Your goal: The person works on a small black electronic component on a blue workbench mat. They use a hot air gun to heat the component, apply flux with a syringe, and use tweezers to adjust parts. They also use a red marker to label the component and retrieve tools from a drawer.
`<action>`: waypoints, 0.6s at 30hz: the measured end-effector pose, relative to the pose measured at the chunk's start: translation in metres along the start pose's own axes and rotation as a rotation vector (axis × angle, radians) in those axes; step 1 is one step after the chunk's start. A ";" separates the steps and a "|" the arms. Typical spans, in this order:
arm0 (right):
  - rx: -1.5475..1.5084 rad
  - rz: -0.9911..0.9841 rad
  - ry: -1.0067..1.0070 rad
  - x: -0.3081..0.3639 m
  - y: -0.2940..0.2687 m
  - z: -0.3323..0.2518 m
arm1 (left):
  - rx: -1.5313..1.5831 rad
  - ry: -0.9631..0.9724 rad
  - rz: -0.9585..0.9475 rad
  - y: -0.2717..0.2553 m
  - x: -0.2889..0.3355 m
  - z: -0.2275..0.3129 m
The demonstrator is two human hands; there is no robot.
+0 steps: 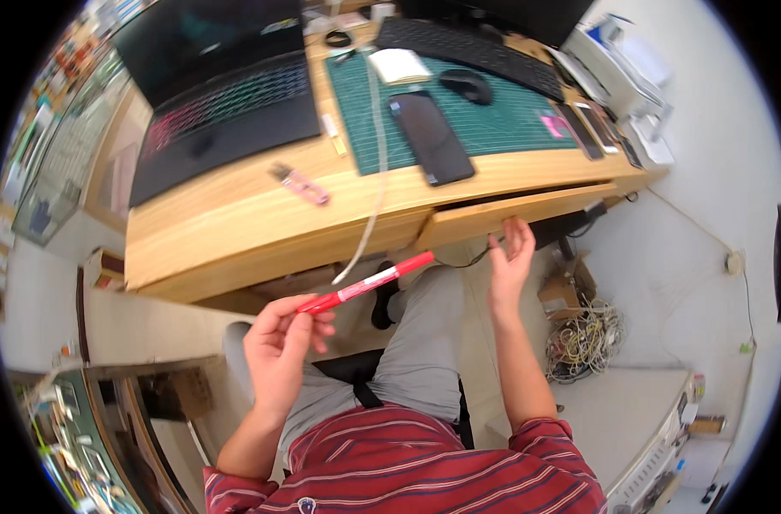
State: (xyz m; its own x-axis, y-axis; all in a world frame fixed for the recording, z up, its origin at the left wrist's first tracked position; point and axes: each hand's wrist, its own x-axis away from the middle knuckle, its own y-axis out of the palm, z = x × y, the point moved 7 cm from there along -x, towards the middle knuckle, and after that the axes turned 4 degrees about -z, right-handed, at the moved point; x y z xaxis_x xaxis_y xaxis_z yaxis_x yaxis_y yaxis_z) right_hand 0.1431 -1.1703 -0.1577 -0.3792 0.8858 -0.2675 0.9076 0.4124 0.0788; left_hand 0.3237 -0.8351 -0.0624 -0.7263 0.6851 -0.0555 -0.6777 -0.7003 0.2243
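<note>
A red marker pen [369, 281] with a white label band is pinched at one end between the thumb and fingers of my left hand [279, 338]. It slants up to the right, in the air above my lap. My right hand [512, 261] is raised to the lower edge of the desk drawer [527, 210], thumb and fingers apart. Its fingertips reach the drawer front; whether they press on it I cannot tell. The drawer stands slightly pulled out, with a dark gap along its top, and its contents are hidden.
On the wooden desk [228, 227] are a laptop [236, 111], pink-handled snips [301, 184], a green cutting mat [510, 133], a black phone [431, 137], a mouse [466, 86] and a keyboard [472, 56]. A white cable [378, 146] hangs over the front edge. Tangled cables [589, 343] lie at right.
</note>
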 end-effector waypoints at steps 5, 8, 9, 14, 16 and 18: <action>-0.082 -0.012 0.043 -0.011 0.007 0.006 | 0.146 -0.138 0.103 -0.044 0.037 -0.018; 0.064 -0.131 0.118 0.024 0.022 0.015 | 0.262 -0.250 0.182 -0.074 0.068 -0.029; 0.094 -0.344 0.140 0.058 0.058 0.002 | 0.286 -0.274 0.206 -0.084 0.082 -0.032; -0.273 -1.241 0.434 0.257 0.249 -0.087 | 0.334 -0.295 0.283 -0.136 0.175 -0.040; -0.196 -1.405 0.509 0.306 0.290 -0.094 | 0.260 -0.278 0.280 -0.157 0.223 -0.031; -0.109 -1.585 0.454 0.364 0.323 -0.110 | 0.057 -0.232 0.266 -0.180 0.278 -0.015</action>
State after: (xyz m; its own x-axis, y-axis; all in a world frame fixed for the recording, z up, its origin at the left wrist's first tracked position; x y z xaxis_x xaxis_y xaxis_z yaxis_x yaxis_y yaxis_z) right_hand 0.2788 -0.6915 -0.1243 -0.8933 -0.4268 0.1409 -0.4185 0.9041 0.0860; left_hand 0.2422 -0.5213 -0.1326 -0.8268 0.5121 0.2328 -0.4561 -0.8525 0.2554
